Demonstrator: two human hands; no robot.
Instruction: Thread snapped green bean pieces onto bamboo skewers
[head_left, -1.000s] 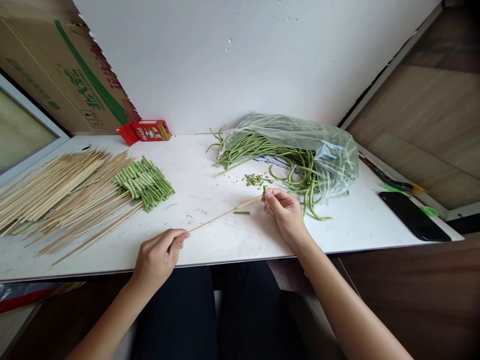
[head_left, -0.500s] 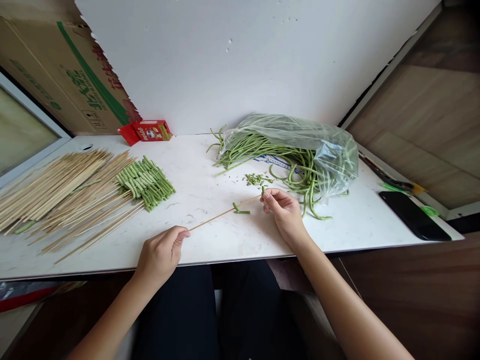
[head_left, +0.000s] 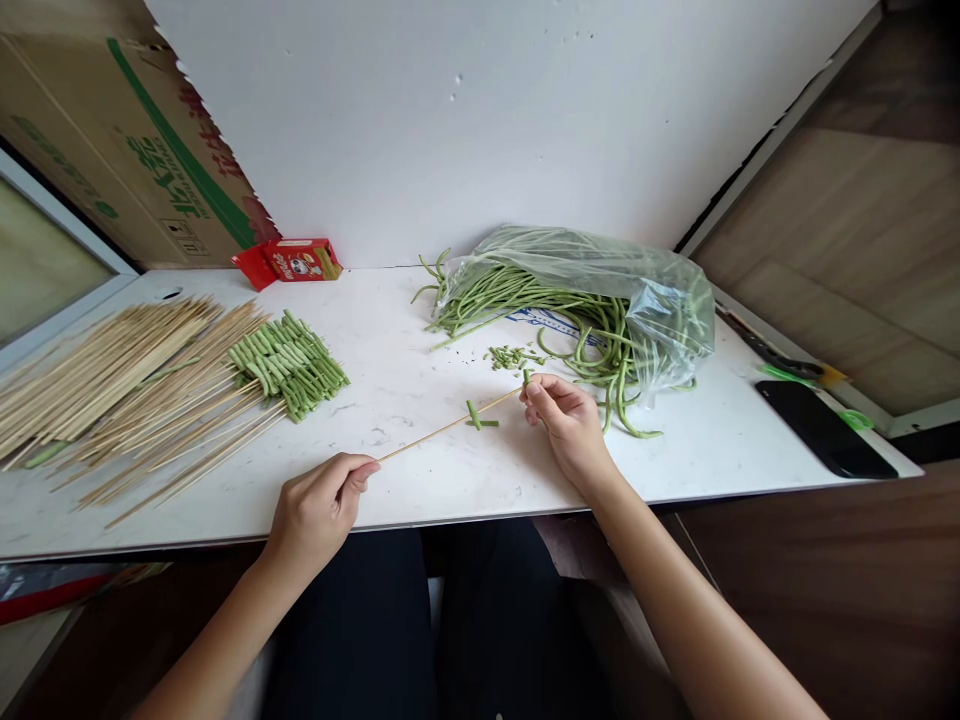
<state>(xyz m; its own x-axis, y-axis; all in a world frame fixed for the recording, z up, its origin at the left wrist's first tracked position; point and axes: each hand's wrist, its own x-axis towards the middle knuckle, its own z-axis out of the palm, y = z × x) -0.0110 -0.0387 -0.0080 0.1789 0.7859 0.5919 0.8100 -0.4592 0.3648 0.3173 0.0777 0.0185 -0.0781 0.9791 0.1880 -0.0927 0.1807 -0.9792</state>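
Both hands at work over the worktop (head_left: 420, 490), near its front edge. Left hand (head_left: 319, 495): fingers closed, thumb pressed against the index finger, gripping one end of a thin skewer (head_left: 427, 436). Skewer slants away from the person, from left hand to right. Right hand (head_left: 566, 425): thumb and index finger pinched together on a short green piece (head_left: 526, 378), which stands roughly upright at the skewer's far end; whether the tip has gone through it cannot be told from where I stand. A second piece (head_left: 473, 410) sits across the skewer between the hands, nearer the right one. Just beside it, a loose piece (head_left: 489, 423) lies flat on the worktop. Behind the right hand: small cut scraps (head_left: 512, 357), then long beans (head_left: 510, 295) spilling from a clear bag (head_left: 675, 290), some curling toward the front. To the left: a stack of bean pieces (head_left: 289, 365) on skewers, and beside it a wide spread of bare sticks (head_left: 112, 365). Behind these, against the white panel (head_left: 480, 130), a red box (head_left: 304, 262). Far right: a black phone (head_left: 825, 428) near the worktop's edge.
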